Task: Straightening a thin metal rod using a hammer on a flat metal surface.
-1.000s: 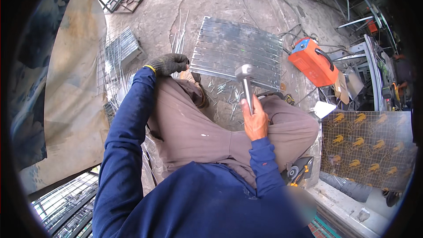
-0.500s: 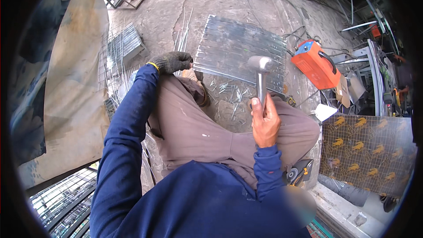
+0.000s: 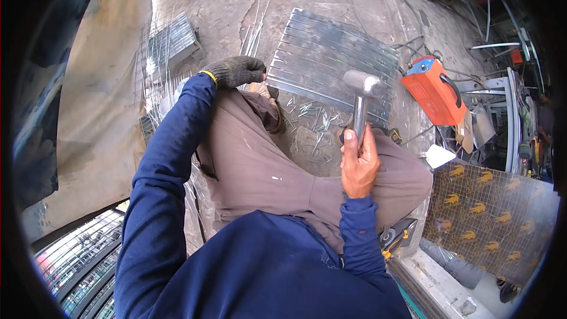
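My bare right hand (image 3: 359, 168) is wrapped round the shiny metal handle of a hammer (image 3: 359, 112), its head raised over the right part of a metal panel. That panel (image 3: 331, 53), built of parallel grey strips, lies in front of me and reaches between my knees. My left hand (image 3: 236, 72) wears a dark knitted glove with a yellow cuff and rests by my left knee. Its fingers are curled together close to the panel's left corner; what they hold, if anything, is too small to make out.
Short metal offcuts (image 3: 316, 121) litter the ground between my feet. Thin rods (image 3: 254, 32) lie beyond my left hand, near a stack of metal pieces (image 3: 174, 38). An orange machine (image 3: 434, 91) with cables stands at right. An angle grinder (image 3: 397, 236) sits beside my right hip.
The view has shifted slightly, so the panel and orange machine appear further right. The hammer head leans a little more to the right. Both hands keep nearly the same pose.
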`<state>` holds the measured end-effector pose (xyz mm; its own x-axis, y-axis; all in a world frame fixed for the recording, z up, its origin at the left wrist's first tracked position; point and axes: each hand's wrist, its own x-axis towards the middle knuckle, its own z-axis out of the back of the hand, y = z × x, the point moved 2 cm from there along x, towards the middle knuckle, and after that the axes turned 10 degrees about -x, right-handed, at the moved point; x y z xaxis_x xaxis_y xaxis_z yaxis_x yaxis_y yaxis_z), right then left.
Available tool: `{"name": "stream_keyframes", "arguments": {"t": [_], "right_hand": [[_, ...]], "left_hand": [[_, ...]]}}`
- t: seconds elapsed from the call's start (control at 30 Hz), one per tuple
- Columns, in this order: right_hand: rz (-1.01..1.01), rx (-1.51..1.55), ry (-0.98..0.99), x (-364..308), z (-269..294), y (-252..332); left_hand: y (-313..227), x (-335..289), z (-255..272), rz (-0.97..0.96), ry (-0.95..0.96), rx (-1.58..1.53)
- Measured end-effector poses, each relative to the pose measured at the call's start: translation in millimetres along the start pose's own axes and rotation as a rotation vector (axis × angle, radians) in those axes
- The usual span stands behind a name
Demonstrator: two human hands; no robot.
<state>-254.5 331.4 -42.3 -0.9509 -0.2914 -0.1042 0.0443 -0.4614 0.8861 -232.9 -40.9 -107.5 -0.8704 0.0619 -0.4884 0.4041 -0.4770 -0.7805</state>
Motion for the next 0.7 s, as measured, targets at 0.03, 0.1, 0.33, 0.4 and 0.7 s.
{"name": "stream_keyframes", "arguments": {"t": [0.03,0.1,0.33,0.4,0.7], "right_hand": [[0.006,-0.054,-0.004,1,-3,-4],[0.038,-0.181,0.060,7,-10,-17],[0.032,-0.110,0.003,8,-6,-4],[0.071,-0.112,0.000,8,-5,-2],[0.097,-0.101,0.110,13,-31,0]], "left_hand": [[0,1,1,-0.031,0.001,0.014],[2,2,0,-0.063,0.001,0.026],[-3,1,-2,-0.030,-0.005,0.024],[-4,0,-1,-0.029,-0.045,0.019],[-1,8,-1,-0.011,-0.007,0.037]]}}
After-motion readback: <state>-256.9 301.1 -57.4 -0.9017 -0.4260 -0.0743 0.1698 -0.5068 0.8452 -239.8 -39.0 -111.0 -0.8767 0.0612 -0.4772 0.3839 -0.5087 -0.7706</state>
